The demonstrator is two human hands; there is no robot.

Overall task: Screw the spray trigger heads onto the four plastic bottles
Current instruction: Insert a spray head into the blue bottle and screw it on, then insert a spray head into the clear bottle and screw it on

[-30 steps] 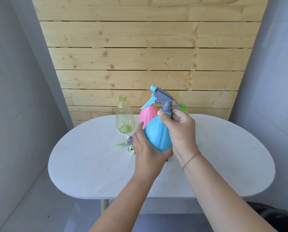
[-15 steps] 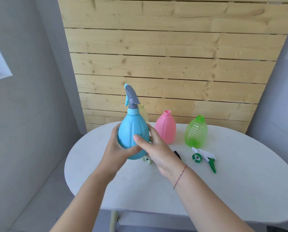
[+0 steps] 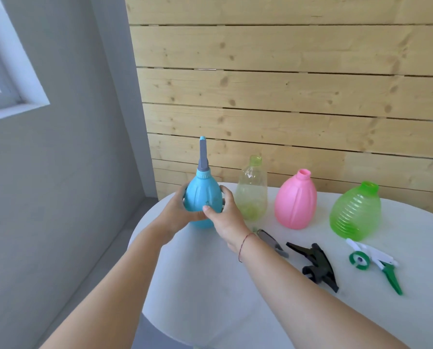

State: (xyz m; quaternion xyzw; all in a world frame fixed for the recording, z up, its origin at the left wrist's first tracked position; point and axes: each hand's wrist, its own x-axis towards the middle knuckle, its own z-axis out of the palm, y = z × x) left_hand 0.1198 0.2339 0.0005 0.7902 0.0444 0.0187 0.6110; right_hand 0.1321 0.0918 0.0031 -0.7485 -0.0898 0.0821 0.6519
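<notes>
Head view looks down on a white oval table (image 3: 210, 285) set against a pale wooden plank wall (image 3: 285, 96). Both bare hands wrap the blue pear-shaped plastic bottle (image 3: 203, 197), which stands upright near the table's far left edge with a grey and blue spray trigger head (image 3: 203, 157) seated on its neck. The left hand (image 3: 175, 212) cups the bottle's left side, fingers curled round behind it, and the right hand (image 3: 226, 217) grips the right side with the thumb across the front; a thin red string bracelet (image 3: 244, 245) circles that wrist. Just right of the blue bottle stands a clear, slim plastic bottle with a yellow-green neck (image 3: 252, 190), its mouth bare. Further right is a pink ribbed plastic bottle (image 3: 296, 200), also uncapped, then a translucent green ridged plastic bottle (image 3: 355, 210), tilted slightly and uncapped. Three loose trigger heads lie on the table in front of these bottles: a grey one (image 3: 273, 241) partly hidden behind the right wrist, a black one (image 3: 316, 267) beside it, and a white and green one (image 3: 376, 263) in front of the green bottle. A white window frame (image 3: 11, 79) shows at the upper left in the grey wall.
</notes>
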